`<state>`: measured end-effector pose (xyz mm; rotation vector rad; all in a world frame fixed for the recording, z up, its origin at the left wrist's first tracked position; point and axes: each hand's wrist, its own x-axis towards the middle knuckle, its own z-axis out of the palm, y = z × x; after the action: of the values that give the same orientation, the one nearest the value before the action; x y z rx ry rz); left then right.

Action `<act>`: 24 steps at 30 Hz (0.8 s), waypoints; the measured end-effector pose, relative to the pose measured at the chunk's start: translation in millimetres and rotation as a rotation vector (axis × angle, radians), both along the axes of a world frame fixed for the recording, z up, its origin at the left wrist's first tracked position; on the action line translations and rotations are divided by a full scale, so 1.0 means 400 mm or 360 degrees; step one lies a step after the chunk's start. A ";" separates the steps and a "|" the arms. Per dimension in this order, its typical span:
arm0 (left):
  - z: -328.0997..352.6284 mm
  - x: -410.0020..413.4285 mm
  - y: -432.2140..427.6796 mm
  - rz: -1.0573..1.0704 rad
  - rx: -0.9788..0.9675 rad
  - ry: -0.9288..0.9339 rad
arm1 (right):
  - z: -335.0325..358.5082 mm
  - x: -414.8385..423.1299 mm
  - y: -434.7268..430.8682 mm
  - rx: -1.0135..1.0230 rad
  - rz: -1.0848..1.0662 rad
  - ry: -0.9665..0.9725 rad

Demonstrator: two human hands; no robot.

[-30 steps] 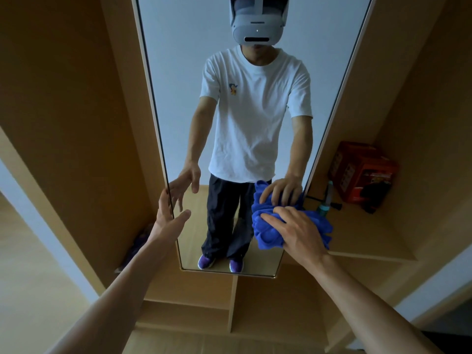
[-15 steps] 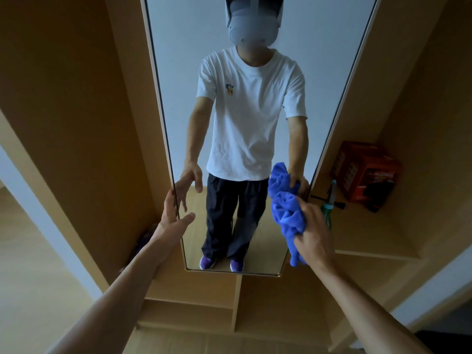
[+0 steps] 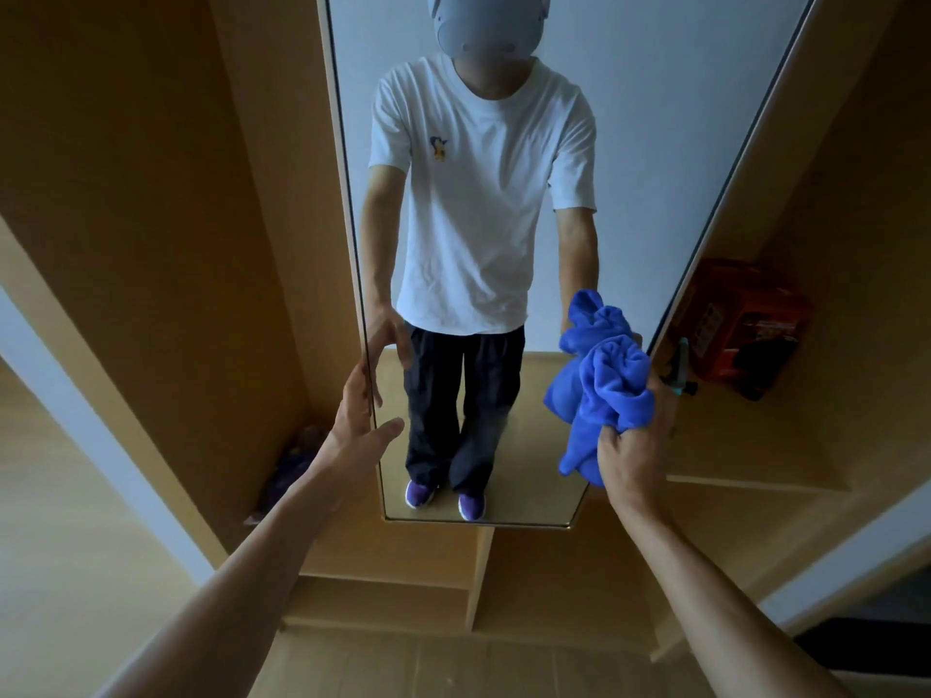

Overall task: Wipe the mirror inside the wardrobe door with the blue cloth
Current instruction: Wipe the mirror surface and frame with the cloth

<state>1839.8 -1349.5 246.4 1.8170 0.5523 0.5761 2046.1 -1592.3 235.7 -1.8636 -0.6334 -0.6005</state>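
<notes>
right hand [image 3: 637, 445] grips bunched blue cloth [image 3: 599, 390], pressed on mirror [image 3: 655, 143] at its 4 o'clock | left hand [image 3: 360, 425] fingers straight, at mirror edge, 8 o'clock | red box [image 3: 745, 324] 3 o'clock of cloth

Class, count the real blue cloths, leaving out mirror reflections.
1: the blue cloth, gripped by the right hand, before the mirror near its right edge; none seems hidden.

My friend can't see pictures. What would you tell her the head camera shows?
A person's right hand grips a bunched blue cloth against the lower right of a mirror in a wooden wardrobe. The left hand, open, reaches to the mirror's left edge. A red box sits on a shelf to the right.
</notes>
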 end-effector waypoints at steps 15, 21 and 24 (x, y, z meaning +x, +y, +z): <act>-0.002 -0.009 0.036 -0.0088 -0.0184 -0.0044 | 0.057 -0.194 0.229 -0.0116 0.0303 0.0116; -0.013 -0.011 0.056 -0.0069 -0.0326 -0.0032 | 0.011 -0.273 0.321 -0.0211 0.0172 -0.0211; -0.020 -0.018 0.065 -0.0063 -0.0276 0.0028 | -0.014 -0.291 0.364 -0.0276 0.0155 -0.0303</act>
<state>1832.8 -1323.5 238.3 1.6667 0.5597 0.4712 1929.9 -1446.8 230.2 -1.9367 -0.9215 -0.6824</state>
